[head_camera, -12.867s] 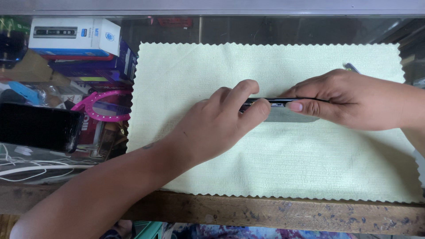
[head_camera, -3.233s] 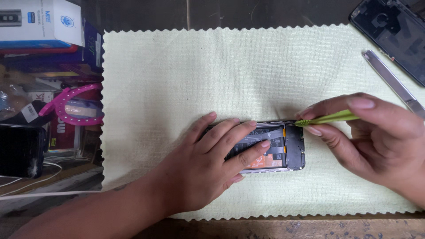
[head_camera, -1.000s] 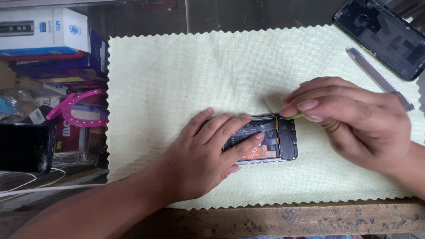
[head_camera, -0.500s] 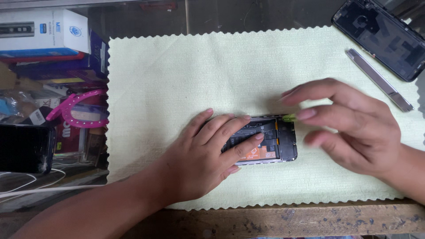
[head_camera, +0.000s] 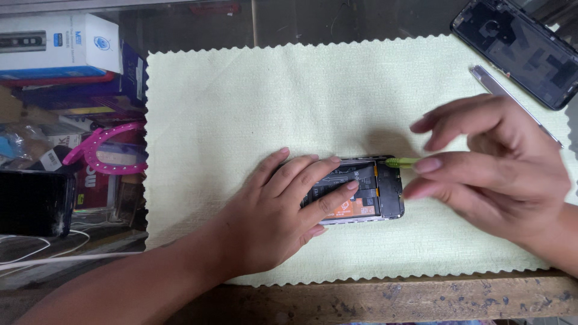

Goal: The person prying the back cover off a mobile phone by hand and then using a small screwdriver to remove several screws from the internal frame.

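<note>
A phone with its back removed [head_camera: 376, 195] lies on a pale green cloth [head_camera: 271, 108], its battery and boards showing. My left hand [head_camera: 277, 216] lies flat on the phone's left half and presses it down. A small green pry tool [head_camera: 398, 162] sits against the phone's upper right corner. Just to its right hovers my right hand [head_camera: 494, 174], fingers spread, with one fingertip beside the tool's end. I see no grip on the tool; the rest of it is hidden under the hand.
The phone's dark back cover [head_camera: 518, 51] lies at the cloth's far right corner, with a thin metal tool [head_camera: 500, 90] beside it. Left of the cloth are a white box [head_camera: 57, 45], pink glasses [head_camera: 102, 150] and a black phone [head_camera: 33, 201]. A wooden edge [head_camera: 391, 301] runs along the front.
My right hand pinched the green tool at the phone's corner a second ago; its fingers have since spread and drawn slightly right. My left hand has stayed on the phone.
</note>
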